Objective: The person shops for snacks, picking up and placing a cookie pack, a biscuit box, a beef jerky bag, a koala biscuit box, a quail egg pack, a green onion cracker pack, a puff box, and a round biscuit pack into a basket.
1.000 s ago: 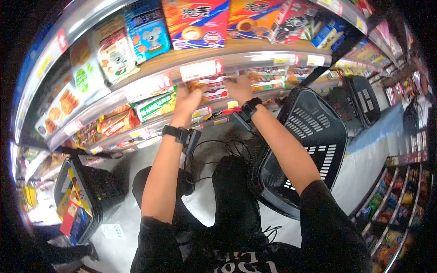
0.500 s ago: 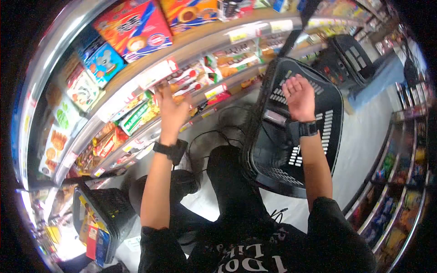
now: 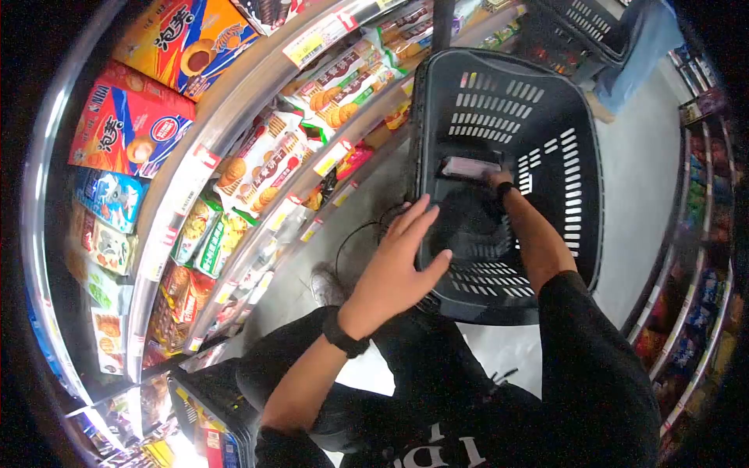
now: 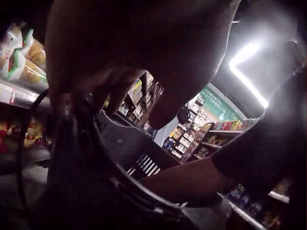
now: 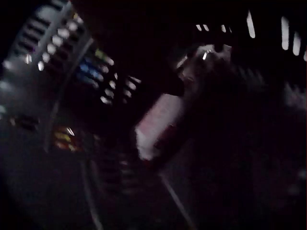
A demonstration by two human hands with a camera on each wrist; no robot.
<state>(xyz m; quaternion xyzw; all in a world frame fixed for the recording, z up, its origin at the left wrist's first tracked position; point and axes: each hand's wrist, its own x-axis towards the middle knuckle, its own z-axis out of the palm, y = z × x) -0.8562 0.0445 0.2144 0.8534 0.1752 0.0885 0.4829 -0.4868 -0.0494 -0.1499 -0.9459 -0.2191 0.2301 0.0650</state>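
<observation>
Deep inside the large black basket (image 3: 597,226), a pale pinkish pack (image 3: 470,168) lies near the far-left corner. My right hand (image 3: 497,179) reaches down to the pack's right end; its fingers are too small and dark to make out. The right wrist view is dark and blurred, with the pale pack (image 5: 160,122) partly covered by a dark shape. My left hand (image 3: 394,273) is spread over the basket's near-left rim, holding nothing. In the left wrist view, that hand (image 4: 139,43) looms dark above the basket (image 4: 122,139).
Shelves with biscuit packs (image 3: 261,164) and snack boxes (image 3: 129,121) curve along the left. A second basket (image 3: 577,23) stands beyond the large one, beside blue cloth (image 3: 636,58). Another basket (image 3: 211,405) holding packages is at the lower left. More shelves (image 3: 686,312) line the right.
My left hand has left the shelf and moved right to the basket. My right hand, first at the shelf, then raised over the basket, is now down inside it. The view has shifted right.
</observation>
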